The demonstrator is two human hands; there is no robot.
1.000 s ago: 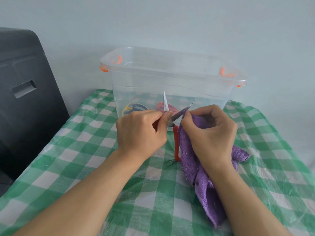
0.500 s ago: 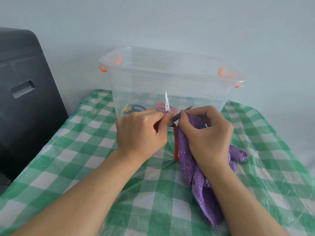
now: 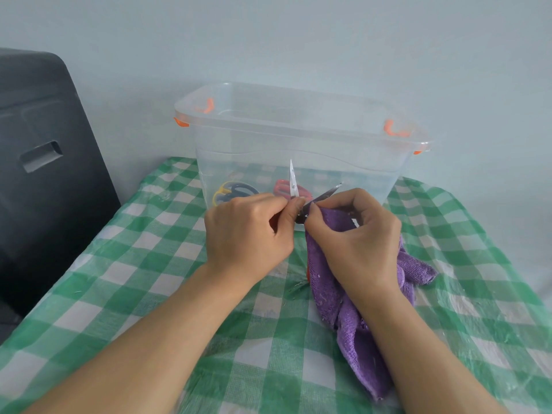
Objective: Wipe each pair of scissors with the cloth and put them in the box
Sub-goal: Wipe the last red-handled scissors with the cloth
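- the left hand (image 3: 249,234) is curled tight around the red scissors (image 3: 294,186), near where the two blades meet.
- the scissors are open. one blade points straight up and the other leans out to the right.
- the right hand (image 3: 355,240) pinches the purple cloth (image 3: 355,333) around the leaning blade, low down by the middle. the rest of the cloth hangs onto the green check tablecloth (image 3: 149,264).
- all of this is just in front of the clear box (image 3: 298,138), which stands open at the back of the table.
- two other pairs lie inside the box, one with red handles (image 3: 280,186) and one with dark and yellow handles (image 3: 230,192), so i think this job is partly done.
- to do this bit well, i would slide the cloth from the middle out to the tip, away from the fingers.
- keep cloth between the skin and the sharp edge.
- the left hand should hold firm so the scissors do not wobble.
- the upright blade looks bare, so i guess it wants a rub too.
- then close the blades before lifting them over the rim of the box.
- a dark chair (image 3: 44,174) stands to the left.
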